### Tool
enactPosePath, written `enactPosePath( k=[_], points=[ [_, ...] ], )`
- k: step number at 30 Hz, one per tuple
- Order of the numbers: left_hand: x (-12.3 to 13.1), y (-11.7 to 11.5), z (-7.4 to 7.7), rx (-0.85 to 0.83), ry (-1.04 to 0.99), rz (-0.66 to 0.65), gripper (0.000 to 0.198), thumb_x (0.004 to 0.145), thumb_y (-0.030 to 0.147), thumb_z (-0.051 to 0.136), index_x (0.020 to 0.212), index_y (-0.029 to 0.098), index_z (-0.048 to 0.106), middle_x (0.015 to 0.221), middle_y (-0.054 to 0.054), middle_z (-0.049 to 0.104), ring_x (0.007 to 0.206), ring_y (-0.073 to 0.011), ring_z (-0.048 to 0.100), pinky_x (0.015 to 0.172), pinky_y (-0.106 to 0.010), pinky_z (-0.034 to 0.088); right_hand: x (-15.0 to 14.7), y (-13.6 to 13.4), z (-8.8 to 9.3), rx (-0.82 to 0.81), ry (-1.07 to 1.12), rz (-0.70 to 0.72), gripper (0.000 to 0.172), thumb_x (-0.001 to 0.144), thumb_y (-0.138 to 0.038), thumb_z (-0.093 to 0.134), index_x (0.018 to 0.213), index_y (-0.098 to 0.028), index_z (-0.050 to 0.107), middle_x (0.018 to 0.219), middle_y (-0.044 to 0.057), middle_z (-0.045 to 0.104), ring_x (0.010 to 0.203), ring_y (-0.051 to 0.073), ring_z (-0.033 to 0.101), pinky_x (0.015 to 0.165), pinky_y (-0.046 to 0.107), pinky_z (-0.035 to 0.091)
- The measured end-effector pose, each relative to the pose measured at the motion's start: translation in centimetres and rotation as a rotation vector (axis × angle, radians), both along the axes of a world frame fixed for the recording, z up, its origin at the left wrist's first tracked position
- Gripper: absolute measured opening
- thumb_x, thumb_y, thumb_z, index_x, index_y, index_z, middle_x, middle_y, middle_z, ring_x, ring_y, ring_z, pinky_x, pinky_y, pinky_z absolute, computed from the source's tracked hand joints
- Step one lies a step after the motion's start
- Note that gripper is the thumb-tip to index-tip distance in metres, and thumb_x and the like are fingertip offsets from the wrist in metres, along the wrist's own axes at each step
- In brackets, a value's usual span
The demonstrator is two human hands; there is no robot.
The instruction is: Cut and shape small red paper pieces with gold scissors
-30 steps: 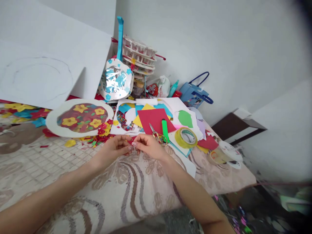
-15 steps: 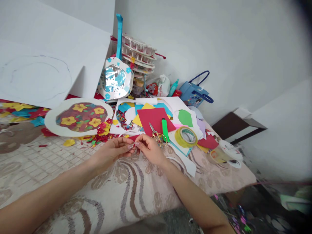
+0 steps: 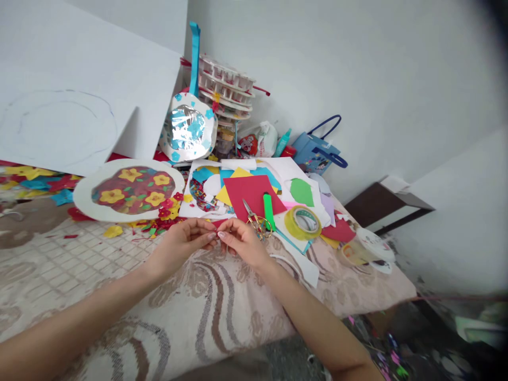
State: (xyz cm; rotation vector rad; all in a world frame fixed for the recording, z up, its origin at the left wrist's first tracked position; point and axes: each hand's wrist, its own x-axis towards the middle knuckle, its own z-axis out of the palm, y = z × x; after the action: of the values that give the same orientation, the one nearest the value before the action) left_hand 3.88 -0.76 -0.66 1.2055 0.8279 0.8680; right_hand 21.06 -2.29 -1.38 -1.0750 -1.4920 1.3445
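**Operator:** Report the hand state.

**Inspector:** The left hand (image 3: 180, 244) and right hand (image 3: 242, 241) meet fingertip to fingertip, both pinched narrow on a small red paper piece (image 3: 217, 224). Most of the piece is hidden by the fingers; its shape cannot be determined.

**Operator:** Location, referenced to the scissors (image 3: 255, 218)?

**Inspector:** The piece sits just left of the scissors, held slightly above the patterned cloth (image 3: 206, 312). The right hand's knuckles are just beside the scissor handles. The green marker (image 3: 269, 210) and tape roll (image 3: 304, 223) lie right of the scissors. The red sheet (image 3: 250, 193) lies under and behind the scissors.

**Operator:** Failure modes?

**Inspector:** Three are judged likely. First: uneven pull between the two pinches may tear the thin paper. Second: a slackened pinch may drop the piece among the loose red scraps (image 3: 164, 219) left of the scissors, where it would be hard to tell apart. Third: a rightward wrist movement may knock the scissors or bring a finger against the blades.
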Motion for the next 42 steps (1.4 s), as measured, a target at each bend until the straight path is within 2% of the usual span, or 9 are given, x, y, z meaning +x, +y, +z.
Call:
enactPosePath(
  k=[10, 17, 24, 35, 42],
  points=[
    [-0.08, -0.10, 0.01, 0.003, -0.004, 0.019, 0.024, 0.071, 0.030, 0.067, 0.087, 0.016, 0.056, 0.081, -0.002, 0.065, 0.072, -0.0140, 0.063, 0.072, -0.030, 0.051, 0.03, -0.14, 0.19, 0.011, -0.001, 0.018, 0.018, 0.082, -0.035, 0.054, 0.090, -0.020, 0.053, 0.069, -0.003, 0.055, 0.046, 0.006, 0.048, 0.038, 0.017, 0.032],
    [-0.12, -0.04, -0.19, 0.062, 0.002, 0.033, 0.024, 0.072, 0.031, 0.065, 0.090, 0.016, 0.056, 0.085, -0.003, 0.065, 0.073, -0.0149, 0.063, 0.072, -0.030, 0.052, -0.03, -0.17, 0.09, -0.004, 0.026, 0.004, 0.021, 0.081, -0.037, 0.055, 0.092, -0.021, 0.051, 0.076, -0.002, 0.054, 0.051, 0.007, 0.053, 0.038, 0.017, 0.033],
    [-0.18, -0.03, -0.14, 0.108, 0.013, 0.055, 0.023, 0.074, 0.031, 0.064, 0.090, 0.017, 0.056, 0.083, -0.001, 0.065, 0.073, -0.0146, 0.064, 0.073, -0.029, 0.053, -0.14, -0.17, 0.03, -0.037, 0.066, -0.039, 0.021, 0.082, -0.040, 0.053, 0.084, -0.020, 0.048, 0.062, -0.005, 0.050, 0.045, 0.006, 0.050, 0.037, 0.017, 0.030],
    [-0.10, -0.22, -0.52, 0.293, 0.161, 0.124, 0.023, 0.074, 0.032, 0.062, 0.090, 0.017, 0.057, 0.088, -0.005, 0.066, 0.082, -0.0184, 0.064, 0.077, -0.033, 0.052, -0.21, -0.32, 0.13, -0.027, 0.016, -0.054, 0.022, 0.080, -0.040, 0.056, 0.078, -0.019, 0.049, 0.054, -0.006, 0.052, 0.041, 0.007, 0.046, 0.038, 0.018, 0.032],
    [-0.13, -0.08, -0.83, 0.264, 0.139, 0.091, 0.024, 0.074, 0.031, 0.062, 0.092, 0.016, 0.056, 0.087, -0.005, 0.066, 0.080, -0.0181, 0.063, 0.075, -0.033, 0.051, -0.16, -0.34, 0.01, 0.003, -0.011, -0.048, 0.018, 0.082, -0.037, 0.054, 0.082, -0.019, 0.049, 0.054, -0.006, 0.052, 0.041, 0.007, 0.046, 0.038, 0.018, 0.033]
  ],
)
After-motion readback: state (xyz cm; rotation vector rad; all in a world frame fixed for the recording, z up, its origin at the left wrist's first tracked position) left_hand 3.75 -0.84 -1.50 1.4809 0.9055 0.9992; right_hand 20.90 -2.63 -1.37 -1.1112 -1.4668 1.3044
